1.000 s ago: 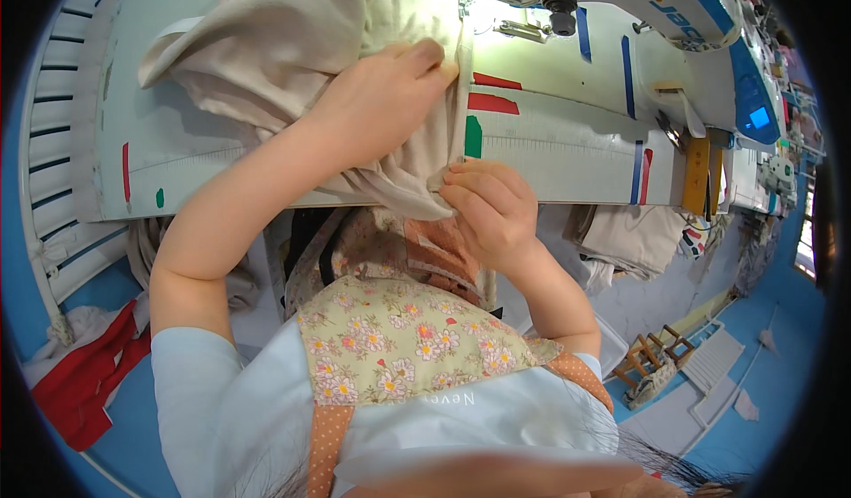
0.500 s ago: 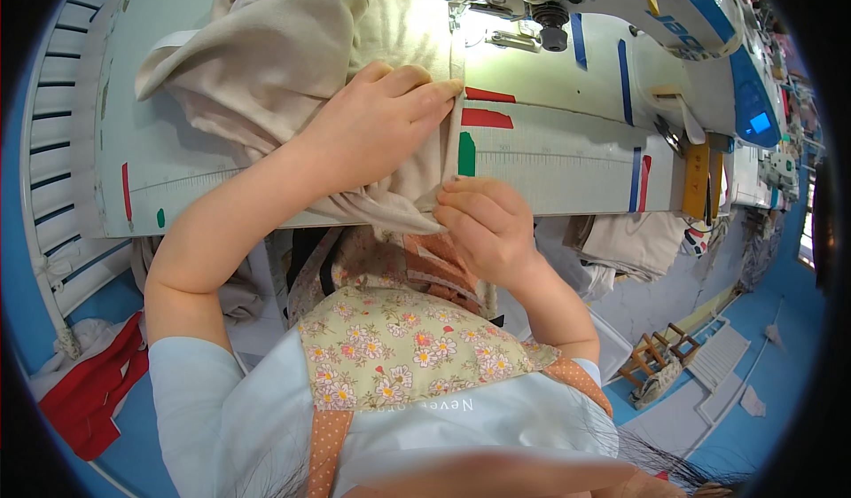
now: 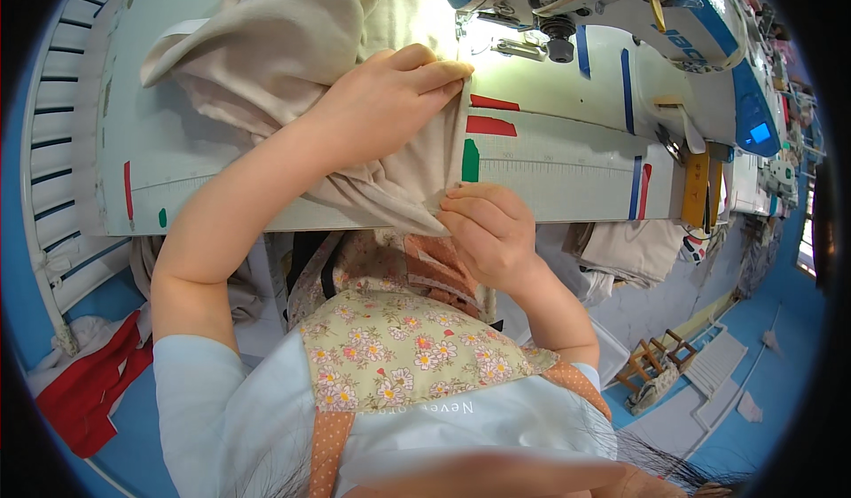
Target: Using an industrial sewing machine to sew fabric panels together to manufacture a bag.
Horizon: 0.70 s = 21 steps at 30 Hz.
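Pinching the beige cloth (image 3: 266, 63) near its corner in your closed right hand (image 3: 492, 227), you rest the left hand (image 3: 390, 99), grip unclear, along its edge on the counter (image 3: 550, 154), the far part reaching the sewing machine (image 3: 612, 1), the nearer stretch apparently not yet fed.

Red cloth (image 3: 84, 402), lower left; wooden stool (image 3: 640, 361), lower right; white slatted rack (image 3: 53, 141), left

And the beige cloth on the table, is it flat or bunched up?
Mostly bunched up: the cloth lies in loose folds beside the left hand, but its edge runs nearly straight to the right hand.
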Motion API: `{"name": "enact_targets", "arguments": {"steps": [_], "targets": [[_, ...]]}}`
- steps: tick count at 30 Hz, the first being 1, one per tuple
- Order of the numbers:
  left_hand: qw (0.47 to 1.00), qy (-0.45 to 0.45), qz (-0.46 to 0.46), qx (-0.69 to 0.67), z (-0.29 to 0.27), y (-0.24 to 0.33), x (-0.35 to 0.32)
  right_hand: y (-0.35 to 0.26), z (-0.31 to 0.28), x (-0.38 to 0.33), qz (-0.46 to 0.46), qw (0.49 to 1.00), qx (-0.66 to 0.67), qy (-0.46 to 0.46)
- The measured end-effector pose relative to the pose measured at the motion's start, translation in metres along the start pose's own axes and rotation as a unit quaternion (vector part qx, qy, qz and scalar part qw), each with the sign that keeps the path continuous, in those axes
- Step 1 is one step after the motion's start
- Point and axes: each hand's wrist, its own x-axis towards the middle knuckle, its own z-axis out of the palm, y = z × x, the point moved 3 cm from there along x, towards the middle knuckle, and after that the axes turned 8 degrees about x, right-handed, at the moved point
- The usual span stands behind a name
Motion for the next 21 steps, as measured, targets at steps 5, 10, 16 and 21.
{"name": "enact_targets", "arguments": {"steps": [5,10,16,21], "targets": [[1.000,0.015,-0.002,-0.020,-0.001,0.004,-0.006,-0.001,0.000,0.001,0.003,1.000,0.001,-0.003],[0.998,-0.004,-0.006,-0.065,0.004,0.004,-0.008,-0.001,-0.003,0.002,0.001,1.000,0.001,-0.012],[0.996,-0.009,0.005,-0.088,0.005,0.000,-0.005,0.004,-0.005,-0.001,-0.008,0.999,-0.008,-0.036],[0.994,-0.026,0.010,-0.101,0.009,-0.007,0.002,0.011,-0.006,0.000,-0.017,0.999,-0.017,-0.022]]}}
